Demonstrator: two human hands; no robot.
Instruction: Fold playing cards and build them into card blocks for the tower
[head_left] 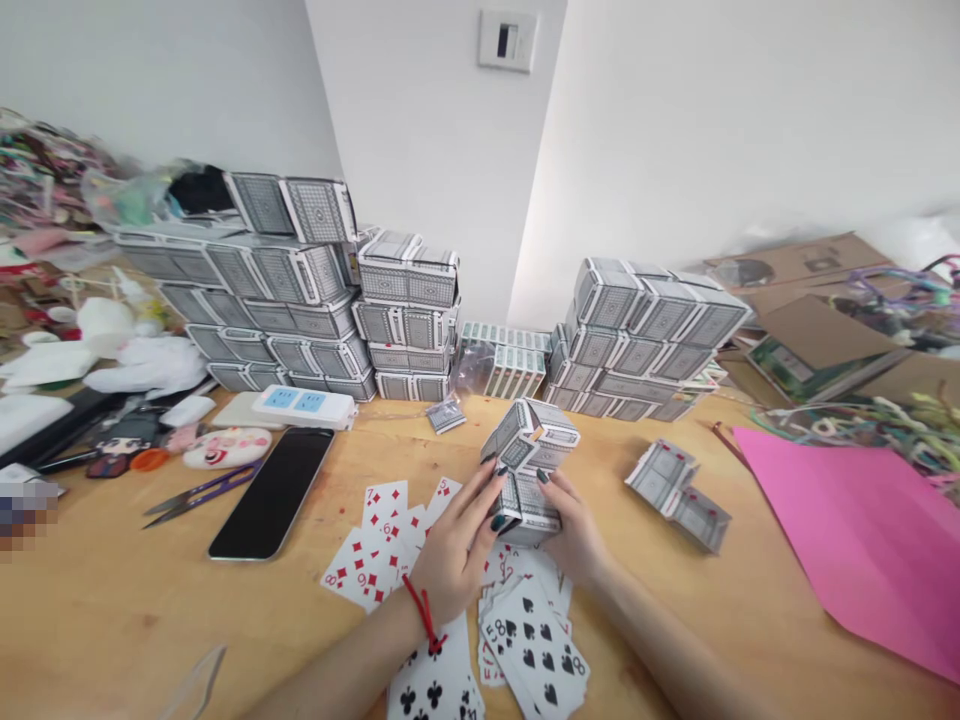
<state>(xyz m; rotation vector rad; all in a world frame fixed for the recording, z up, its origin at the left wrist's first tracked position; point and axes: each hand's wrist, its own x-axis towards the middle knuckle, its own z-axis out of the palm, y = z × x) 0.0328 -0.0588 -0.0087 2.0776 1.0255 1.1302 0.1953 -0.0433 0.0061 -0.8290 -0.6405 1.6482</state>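
Between my two hands stands a block folded from playing cards (529,500), its grey patterned backs facing outward. My left hand (457,550) grips its left side, with a red cord around the wrist. On the right side, the fingers of my right hand (568,520) press against the same block. Loose playing cards (536,640) lie face up below my hands, an eight of spades on top. More face-up diamond cards (375,550) spread out to the left. Apart to the right rests a smaller folded-card piece (679,495).
Stacked card blocks stand at the left (315,290), centre (409,315) and right (645,340). A phone (274,495), scissors (202,495) and a power strip (304,405) lie left. Pink paper (862,530) and cardboard boxes (825,350) occupy the right. Card packs (517,365) sit by the wall.
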